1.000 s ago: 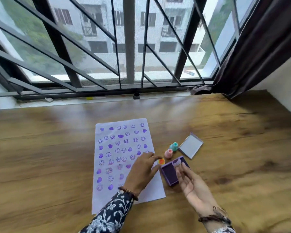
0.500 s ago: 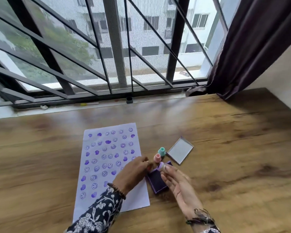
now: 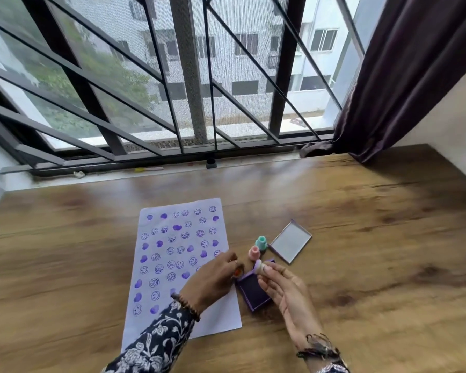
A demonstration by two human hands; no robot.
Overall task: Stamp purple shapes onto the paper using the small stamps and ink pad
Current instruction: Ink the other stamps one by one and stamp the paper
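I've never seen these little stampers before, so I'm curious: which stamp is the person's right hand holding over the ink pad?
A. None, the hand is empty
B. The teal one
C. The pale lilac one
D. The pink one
C: the right hand pinches a pale lilac stamp at its fingertips above the open purple ink pad, while the teal stamp and pink stamp stand on the table nearby.

I count four small stamps (image 3: 260,242), one ink pad (image 3: 253,290), one lid (image 3: 291,241), one paper (image 3: 180,265), two hands (image 3: 213,278).
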